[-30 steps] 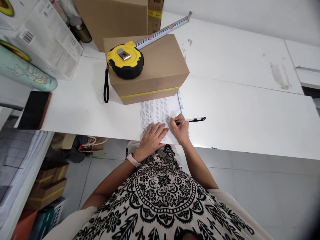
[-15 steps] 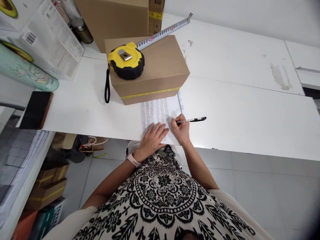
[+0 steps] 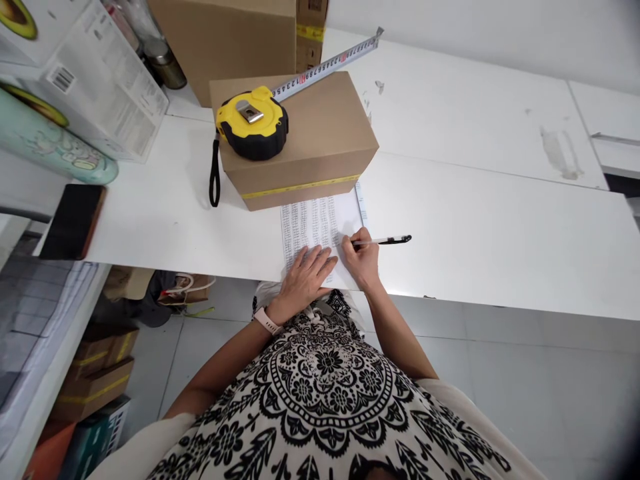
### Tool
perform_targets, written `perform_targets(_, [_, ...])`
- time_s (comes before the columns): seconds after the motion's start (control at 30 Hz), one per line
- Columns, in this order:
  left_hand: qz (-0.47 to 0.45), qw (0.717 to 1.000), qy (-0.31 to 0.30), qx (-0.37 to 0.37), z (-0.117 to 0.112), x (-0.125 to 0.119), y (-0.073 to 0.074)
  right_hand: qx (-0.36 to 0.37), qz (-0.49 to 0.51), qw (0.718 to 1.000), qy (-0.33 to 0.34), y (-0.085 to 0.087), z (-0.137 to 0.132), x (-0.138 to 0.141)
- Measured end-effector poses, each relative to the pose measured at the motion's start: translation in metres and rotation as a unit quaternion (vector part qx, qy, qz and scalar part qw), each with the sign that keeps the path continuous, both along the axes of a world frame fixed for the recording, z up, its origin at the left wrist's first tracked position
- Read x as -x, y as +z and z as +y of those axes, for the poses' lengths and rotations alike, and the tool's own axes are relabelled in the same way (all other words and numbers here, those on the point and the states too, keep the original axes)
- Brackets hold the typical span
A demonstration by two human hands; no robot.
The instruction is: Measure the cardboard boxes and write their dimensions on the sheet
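My right hand (image 3: pixel 361 259) grips a pen (image 3: pixel 393 240) with a clear barrel and a dark end, its tip hidden behind the fingers over a sheet of paper (image 3: pixel 347 210). Columns of small writing cover much of the sheet. Flat on the paper's lower part lies my left hand (image 3: pixel 309 272), fingers spread, holding nothing. Just beyond, a brown cardboard box (image 3: pixel 320 127) with yellow tape overlaps the sheet's far edge. A yellow and black tape measure (image 3: pixel 254 123) rests on the box, its blade (image 3: pixel 330 67) pulled out to the upper right.
On the white table (image 3: pixel 475 227), a dark phone (image 3: pixel 74 221) lies at the left edge. Behind it are a mint-green bottle (image 3: pixel 55 140), a white printed carton (image 3: pixel 107 87) and a glass jar (image 3: pixel 165 63). A larger cardboard box (image 3: pixel 230 40) stands at the back.
The pen's rear end has shifted very slightly in my right hand. My left hand and the things on the table stay in place.
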State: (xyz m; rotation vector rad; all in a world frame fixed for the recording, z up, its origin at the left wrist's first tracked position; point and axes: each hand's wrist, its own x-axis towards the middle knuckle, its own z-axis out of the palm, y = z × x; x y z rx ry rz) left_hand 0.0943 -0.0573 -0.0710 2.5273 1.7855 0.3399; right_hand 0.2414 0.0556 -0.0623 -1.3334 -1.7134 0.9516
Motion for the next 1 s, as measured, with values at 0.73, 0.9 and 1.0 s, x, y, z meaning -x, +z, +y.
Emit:
perform_targets(0.73, [-0.231,0.972,0.018,-0.049,0.003,0.015,0.015,-0.191,-0.2,0.958,0.077,-0.012,0.028,-0.038])
perform_targets(0.9, [-0.241,0.915,0.167,-0.278,0.02,0.069,0.081,-0.229,-0.245,0.938,0.09,-0.025,0.031,-0.042])
perform_targets(1.0, [-0.205,0.891,0.235,-0.33,0.045,0.104,0.115,-0.232,-0.239,0.939,0.08,-0.029,0.031,-0.043])
